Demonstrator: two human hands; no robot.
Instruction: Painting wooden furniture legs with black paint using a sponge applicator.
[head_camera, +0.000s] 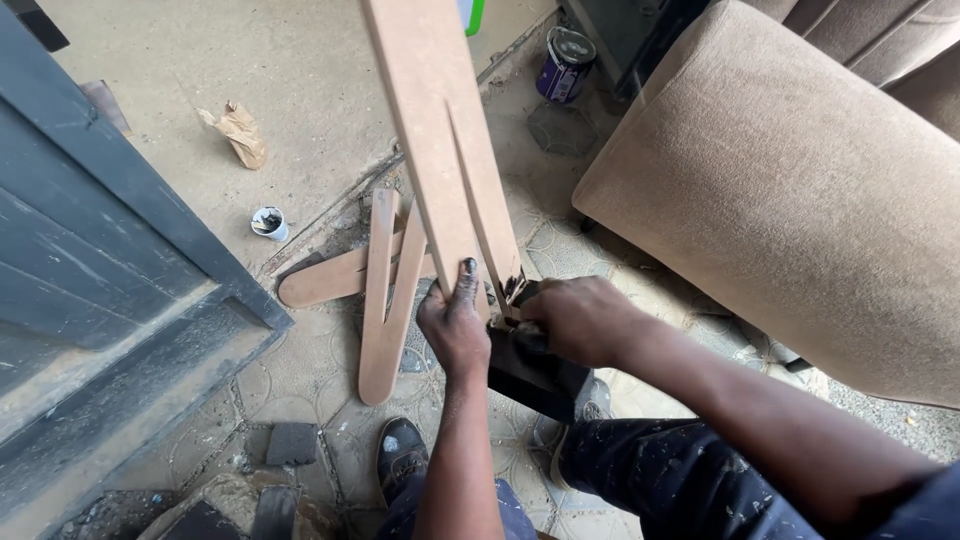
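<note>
A person seen from above grips a long, forked wooden board (440, 130) that rises from knee level toward the top edge of the view. The left hand (455, 325) is closed around the board's lower end, thumb pressed against its face, while the right hand (575, 320) is clenched on a small dark tool (514, 288) held against the board's right prong, where a dark stain shows. Below the hands sits a black block (530, 375). More rounded wooden slats (385, 285) lie crossed on the patterned floor (300, 370) just beyond. A brown upholstered sofa (790, 190) fills the right side, a purple tin (565, 65) stands near its far corner, and a small white cup (269, 223) rests beside a dark door (90, 260).
</note>
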